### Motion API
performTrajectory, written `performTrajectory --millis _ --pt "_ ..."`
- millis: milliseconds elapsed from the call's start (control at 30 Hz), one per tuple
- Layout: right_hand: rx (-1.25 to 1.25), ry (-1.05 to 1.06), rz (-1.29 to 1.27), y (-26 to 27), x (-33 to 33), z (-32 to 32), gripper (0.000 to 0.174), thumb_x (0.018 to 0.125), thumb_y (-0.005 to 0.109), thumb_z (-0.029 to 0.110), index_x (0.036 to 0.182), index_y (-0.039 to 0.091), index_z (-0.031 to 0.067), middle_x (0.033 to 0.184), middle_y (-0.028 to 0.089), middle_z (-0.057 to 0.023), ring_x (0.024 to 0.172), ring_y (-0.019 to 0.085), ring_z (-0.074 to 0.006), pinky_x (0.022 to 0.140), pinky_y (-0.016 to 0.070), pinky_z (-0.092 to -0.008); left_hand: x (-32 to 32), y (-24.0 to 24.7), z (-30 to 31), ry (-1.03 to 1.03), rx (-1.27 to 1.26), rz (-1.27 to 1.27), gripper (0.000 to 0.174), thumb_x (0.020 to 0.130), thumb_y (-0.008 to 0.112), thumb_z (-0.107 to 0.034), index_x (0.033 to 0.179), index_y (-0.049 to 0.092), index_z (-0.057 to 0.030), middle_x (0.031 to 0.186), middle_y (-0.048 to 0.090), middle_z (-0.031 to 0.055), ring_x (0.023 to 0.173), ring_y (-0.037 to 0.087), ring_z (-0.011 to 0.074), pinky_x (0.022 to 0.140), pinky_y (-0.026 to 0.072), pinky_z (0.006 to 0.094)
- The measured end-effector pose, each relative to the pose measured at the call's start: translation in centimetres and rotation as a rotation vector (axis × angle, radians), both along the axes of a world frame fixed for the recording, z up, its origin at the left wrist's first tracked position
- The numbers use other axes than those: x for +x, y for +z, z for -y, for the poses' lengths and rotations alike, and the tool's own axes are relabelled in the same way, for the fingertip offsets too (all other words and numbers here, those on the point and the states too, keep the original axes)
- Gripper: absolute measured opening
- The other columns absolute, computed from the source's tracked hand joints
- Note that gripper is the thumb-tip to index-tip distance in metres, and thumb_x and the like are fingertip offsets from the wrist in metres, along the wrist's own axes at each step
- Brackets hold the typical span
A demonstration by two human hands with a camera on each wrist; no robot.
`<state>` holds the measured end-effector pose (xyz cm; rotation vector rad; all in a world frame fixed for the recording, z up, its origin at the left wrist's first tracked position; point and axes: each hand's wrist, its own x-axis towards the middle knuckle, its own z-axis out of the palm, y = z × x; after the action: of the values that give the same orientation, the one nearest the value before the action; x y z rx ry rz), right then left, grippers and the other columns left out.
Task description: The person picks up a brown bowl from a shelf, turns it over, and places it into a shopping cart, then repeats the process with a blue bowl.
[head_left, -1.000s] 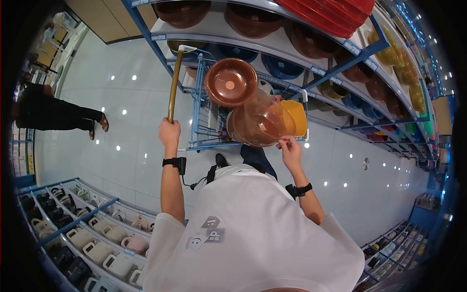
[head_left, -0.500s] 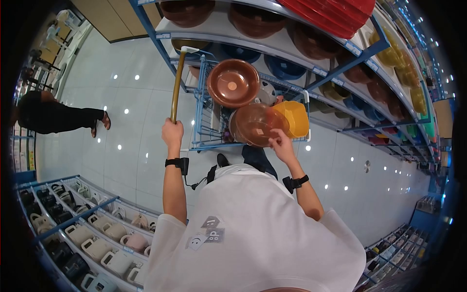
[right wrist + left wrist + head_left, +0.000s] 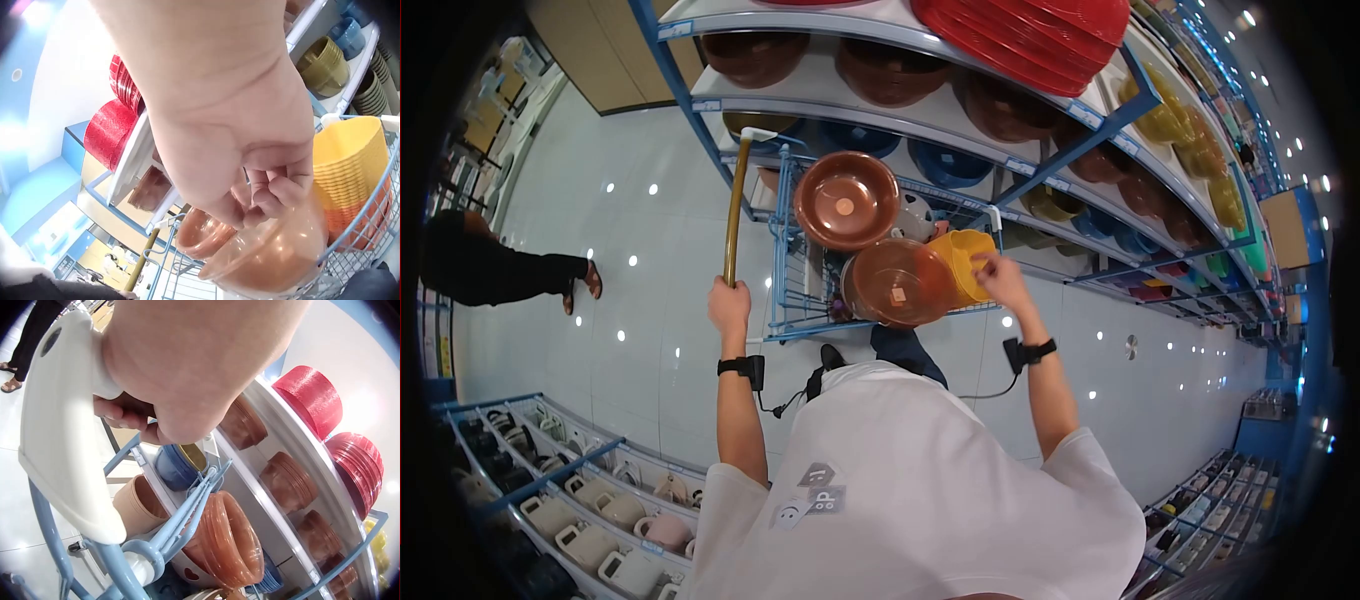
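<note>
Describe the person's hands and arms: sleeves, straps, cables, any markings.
Left hand and right hand are bare, no gloves. Short pale sleeves leave the forearms uncovered. Each wrist has a black strap carrying a small black module, with a thin cable running toward the body. I can make out no markings on the arms.

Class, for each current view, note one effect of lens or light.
Head: wide-angle distortion bows the shelves, and lights reflect as white spots on the floor; left wrist: bright glare washes out the background beside the red basins; right wrist: shiny highlights dot the brown basin.
</note>
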<state>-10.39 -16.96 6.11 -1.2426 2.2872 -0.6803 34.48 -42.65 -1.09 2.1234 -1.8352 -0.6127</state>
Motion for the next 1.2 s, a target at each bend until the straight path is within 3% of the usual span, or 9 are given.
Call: performTrajectory --millis 133,200,233,400,567,633,667,767,1200 --pt "0.055 -0.039 -0.199 7.3 -5.6 4.9 0.037 0.087 0.073 0.026 0.116 0.071 0.003 0.077 0.071 -0.0171 0.072 0.071 -0.031 0.069 0.055 -0.0403 0.1 -0.6 0.2 0.01 0.003 0.005 0.027 0.088 0.063 -0.025 0.099 0.066 0.0001 0.093 0.072 0.0256 0.09 0.069 0.0472 0.081 0.0561 0.0544" --pt "-0.11 -0.061 -0.291 8.3 -8.7 6.9 0.041 0.088 0.073 0.027 0.12 0.068 0.0015 0.081 0.072 -0.0196 0.078 0.073 -0.0345 0.072 0.0558 -0.0417 0.4 -1.2 0.4 -0.003 -0.002 -0.015 0.027 0.088 0.064 -0.025 0.097 0.067 0.0004 0.091 0.072 0.0259 0.089 0.069 0.0471 0.08 0.056 0.0542" --pt "-0.049 -0.106 -0.276 9.9 -9.3 8.3 0.049 0.09 0.071 0.028 0.13 0.062 0.0012 0.086 0.073 -0.0217 0.085 0.073 -0.0379 0.078 0.0557 -0.0433 0.4 -0.9 0.3 0.0 -0.007 -0.015 0.027 0.088 0.064 -0.025 0.097 0.067 0.0004 0.091 0.072 0.0259 0.089 0.069 0.0471 0.08 0.056 0.0542" --pt "-0.044 -0.125 -0.435 9.5 -14.7 13.6 0.063 0.094 0.066 0.034 0.147 0.048 0.0052 0.111 0.07 -0.0292 0.109 0.065 -0.0457 0.095 0.0514 -0.0487 0.1 -0.3 0.2 0.004 -0.009 0.002 0.027 0.088 0.064 -0.025 0.097 0.067 0.0001 0.091 0.072 0.0259 0.089 0.069 0.0469 0.08 0.0558 0.0535" --pt "-0.015 -0.165 -0.332 8.2 -19.2 18.0 0.058 0.096 0.064 0.034 0.146 0.05 0.0076 0.122 0.065 -0.0315 0.118 0.06 -0.0477 0.1 0.0487 -0.0505 -0.3 0.5 -0.3 0.042 -0.009 0.015 0.027 0.088 0.064 -0.025 0.1 0.066 -0.001 0.091 0.072 0.0253 0.089 0.069 0.0467 0.081 0.0558 0.0534" --pt "-0.052 -0.174 -0.332 7.4 -20.3 19.2 0.053 0.097 0.063 0.031 0.143 0.054 0.0067 0.107 0.071 -0.0292 0.105 0.068 -0.0442 0.093 0.0534 -0.0483 -0.4 0.6 -0.4 0.053 -0.007 0.023 0.027 0.088 0.064 -0.025 0.101 0.065 -0.0014 0.092 0.072 0.0252 0.09 0.069 0.0466 0.081 0.0557 0.0534" --pt "0.032 -0.249 -0.199 9.9 -17.9 19.6 0.044 0.098 0.062 0.026 0.137 0.061 0.0054 0.092 0.073 -0.0243 0.083 0.074 -0.0361 0.077 0.059 -0.0435 -0.4 0.6 -0.4 0.054 0.0 0.025 0.027 0.088 0.065 -0.025 0.101 0.065 -0.0016 0.092 0.072 0.0251 0.09 0.069 0.0466 0.081 0.0557 0.0534" --pt "0.027 -0.279 -0.145 9.1 -19.1 20.7 0.039 0.099 0.06 0.021 0.134 0.063 0.0051 0.081 0.072 -0.02 0.065 0.073 -0.0276 0.062 0.0591 -0.0379 -0.4 0.5 -0.3 0.06 0.007 0.029 0.027 0.089 0.065 -0.025 0.101 0.065 -0.002 0.091 0.072 0.0248 0.089 0.069 0.0466 0.081 0.0557 0.0537" --pt "-0.056 -0.311 -0.046 8.9 -20.3 20.8 0.024 0.097 0.062 0.013 0.115 0.075 0.0041 0.07 0.071 -0.0153 0.056 0.069 -0.0232 0.051 0.0545 -0.0353 -0.4 0.1 -0.2 0.069 0.023 0.077 0.025 0.088 0.066 -0.025 0.101 0.065 -0.0036 0.09 0.073 0.0238 0.086 0.07 0.0455 0.078 0.0564 0.0535"
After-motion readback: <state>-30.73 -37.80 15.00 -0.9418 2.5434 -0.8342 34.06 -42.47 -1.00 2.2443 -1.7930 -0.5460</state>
